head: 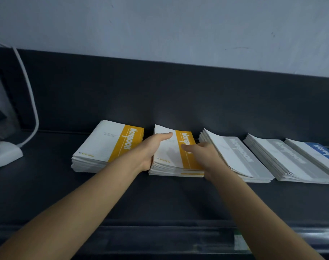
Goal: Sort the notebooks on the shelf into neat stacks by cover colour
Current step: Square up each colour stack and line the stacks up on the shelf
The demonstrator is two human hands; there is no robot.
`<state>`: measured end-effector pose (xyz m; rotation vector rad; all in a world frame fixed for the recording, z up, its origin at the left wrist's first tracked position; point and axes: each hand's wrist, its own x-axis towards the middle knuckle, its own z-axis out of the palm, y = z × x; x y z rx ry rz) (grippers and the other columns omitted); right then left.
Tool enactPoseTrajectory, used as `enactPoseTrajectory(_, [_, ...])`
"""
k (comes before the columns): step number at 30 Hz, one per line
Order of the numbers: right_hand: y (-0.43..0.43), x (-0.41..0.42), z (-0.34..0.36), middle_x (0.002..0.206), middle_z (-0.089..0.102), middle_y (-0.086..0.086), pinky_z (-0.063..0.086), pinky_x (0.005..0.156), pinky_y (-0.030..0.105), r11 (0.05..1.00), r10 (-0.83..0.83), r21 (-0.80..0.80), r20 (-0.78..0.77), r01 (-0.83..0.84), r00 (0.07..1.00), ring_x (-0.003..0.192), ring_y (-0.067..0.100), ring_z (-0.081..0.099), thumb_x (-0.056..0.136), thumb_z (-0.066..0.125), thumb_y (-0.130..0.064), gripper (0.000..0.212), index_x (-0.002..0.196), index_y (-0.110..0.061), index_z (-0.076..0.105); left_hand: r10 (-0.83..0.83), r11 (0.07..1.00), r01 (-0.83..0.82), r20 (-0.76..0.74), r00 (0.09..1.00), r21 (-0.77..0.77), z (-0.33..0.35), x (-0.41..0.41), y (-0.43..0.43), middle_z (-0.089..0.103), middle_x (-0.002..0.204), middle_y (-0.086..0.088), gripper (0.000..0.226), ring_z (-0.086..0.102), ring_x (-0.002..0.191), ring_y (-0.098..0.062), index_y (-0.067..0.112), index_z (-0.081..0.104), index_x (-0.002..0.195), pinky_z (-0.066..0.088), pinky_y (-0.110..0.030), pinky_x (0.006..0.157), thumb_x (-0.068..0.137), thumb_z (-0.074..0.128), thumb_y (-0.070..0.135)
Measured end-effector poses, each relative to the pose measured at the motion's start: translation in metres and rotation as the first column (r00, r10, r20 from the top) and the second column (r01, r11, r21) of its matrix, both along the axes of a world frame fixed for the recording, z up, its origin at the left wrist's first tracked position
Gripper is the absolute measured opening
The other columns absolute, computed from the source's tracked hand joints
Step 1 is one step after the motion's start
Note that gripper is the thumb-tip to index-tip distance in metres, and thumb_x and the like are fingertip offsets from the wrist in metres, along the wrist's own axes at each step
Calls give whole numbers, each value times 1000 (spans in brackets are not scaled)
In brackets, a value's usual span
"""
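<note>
Several stacks of notebooks lie in a row on the dark shelf (160, 199). A yellow-banded stack (103, 147) sits at the left. A second yellow-banded stack (171, 156) is in the middle, clasped on both sides. My left hand (152, 149) grips its left edge with the thumb lying on the top cover. My right hand (203, 156) presses against its right edge, thumb on the yellow band. To the right lie two grey-banded stacks (237, 156) (283, 160), then a blue-banded stack (323, 152) cut off by the frame edge.
A white device with a curved white cable (28, 87) stands at the far left of the shelf. A dark back panel (160, 94) rises behind the stacks, under a pale wall. The shelf's front lip (160, 235) runs below my forearms.
</note>
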<state>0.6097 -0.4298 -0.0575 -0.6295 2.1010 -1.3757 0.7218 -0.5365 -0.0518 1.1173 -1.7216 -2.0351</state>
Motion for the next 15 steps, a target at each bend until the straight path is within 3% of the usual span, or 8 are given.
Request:
enactPoseTrajectory(2, [-2,0,-3,109,50,2,37,77,34,1000,6,20,-63,-5,998,93,18,47,84,67,-39,45,115,-15,46,4,999,-2,28,1000,-51,1,0,2,70,115,-8,46,65,99,-23,18,65,118,48,-31,74,89,58,53])
enactPoseTrajectory(5, [-5,3,1,113,46,1,38,78,33,991,68,123,-159,-48,985,100,19,46,84,65,-45,66,134,-11,39,-1,974,19,81,997,-224,6,2,5,47,146,-2,59,47,127,-21,23,50,136,33,-33,94,89,56,57])
enactPoseTrajectory(8, [-12,8,4,133,47,5,42,90,35,962,165,266,-390,-60,906,120,25,47,85,61,-49,73,140,-10,33,16,892,24,86,996,-451,21,14,2,47,141,2,51,49,119,-15,19,50,131,31,-31,92,92,54,53])
enactPoseTrajectory(11, [-22,24,12,142,39,11,30,109,40,968,201,249,-678,-36,707,133,28,33,86,59,-46,67,137,-8,38,105,737,-8,103,989,-676,35,36,-20,45,140,3,60,45,123,-14,15,43,142,35,-29,91,91,60,44])
enactPoseTrajectory(12, [-27,33,16,139,42,10,32,107,37,974,206,212,-696,-78,688,131,27,36,88,58,-43,62,136,-8,40,157,687,-29,110,981,-726,37,45,-29,45,144,1,64,45,126,-16,16,41,144,37,-30,94,90,62,44])
enactPoseTrajectory(15, [-46,69,29,116,54,2,42,81,28,956,278,37,-426,-290,861,100,18,55,93,57,-33,53,138,-10,41,302,616,-64,160,940,-785,38,72,-62,44,146,-5,68,45,131,-24,13,40,145,40,-37,101,89,63,45])
